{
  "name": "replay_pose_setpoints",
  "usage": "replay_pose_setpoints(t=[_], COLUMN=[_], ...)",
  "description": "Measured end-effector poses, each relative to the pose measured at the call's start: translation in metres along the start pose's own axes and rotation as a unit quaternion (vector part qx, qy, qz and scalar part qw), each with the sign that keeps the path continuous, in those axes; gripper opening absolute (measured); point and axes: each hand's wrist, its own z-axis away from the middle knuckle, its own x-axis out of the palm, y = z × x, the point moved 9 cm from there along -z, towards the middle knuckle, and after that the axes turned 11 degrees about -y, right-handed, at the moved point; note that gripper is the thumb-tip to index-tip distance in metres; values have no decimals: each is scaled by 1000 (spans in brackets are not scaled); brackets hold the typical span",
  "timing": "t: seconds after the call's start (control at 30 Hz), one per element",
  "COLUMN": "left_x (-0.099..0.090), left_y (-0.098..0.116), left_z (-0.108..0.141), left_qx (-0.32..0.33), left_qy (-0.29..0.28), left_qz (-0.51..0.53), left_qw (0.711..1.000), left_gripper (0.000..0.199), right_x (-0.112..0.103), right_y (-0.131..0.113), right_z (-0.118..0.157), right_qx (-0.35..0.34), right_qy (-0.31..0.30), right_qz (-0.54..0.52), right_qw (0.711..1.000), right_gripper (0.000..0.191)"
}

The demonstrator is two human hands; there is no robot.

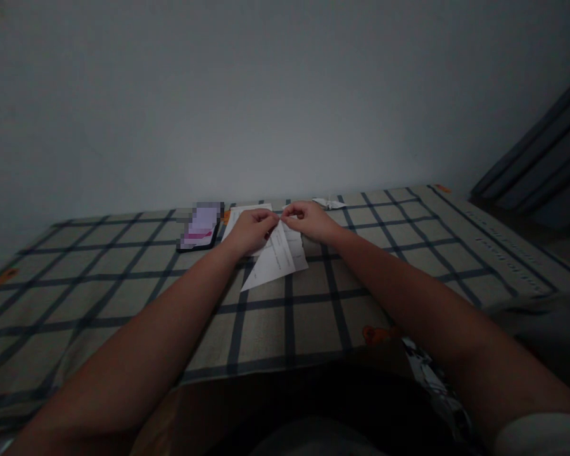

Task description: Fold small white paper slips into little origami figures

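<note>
A folded sheet of printed paper (278, 256) slants toward me above the checked tablecloth, wide at its near edge and narrowing to a point at the far end. My left hand (253, 229) pinches it near that far point. From the other side my right hand (308, 220) pinches the same spot, its thumb and index fingertip together. The two sets of fingertips nearly touch. Fine print lines run along the paper, too small to read. Behind my left hand lies another white sheet (235, 218), partly covered by the hand.
A phone (202, 227) with a lit, blurred screen lies left of my hands. Beyond my right hand is a small folded white paper piece (330, 203). The checked tablecloth (266, 332) reaches back to a plain wall (285, 101). A dark curtain (541, 139) hangs at the right.
</note>
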Motion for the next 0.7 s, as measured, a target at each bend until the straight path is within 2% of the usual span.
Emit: replay_pose_setpoints(t=[0.13, 0.27, 0.5, 0.7], left_x=[-4, -5, -1, -1], left_y=[-3, -2, -5, -4], left_z=[1, 4, 2, 2], left_qx=[-18, -36, -25, -20], left_qy=[25, 35, 5, 11], left_qz=[47, 72, 74, 67], left_qw=[998, 996, 997, 997], left_gripper=[23, 24, 22, 20], right_x=[8, 14, 16, 14], right_y=[17, 24, 30, 25], right_z=[-2, -2, -3, -2], right_qx=[43, 54, 57, 52], right_qy=[-27, -53, -59, -52], right_qz=[-136, -200, -229, -218], right_qw=[989, 977, 970, 973], right_gripper=[26, 26, 26, 26])
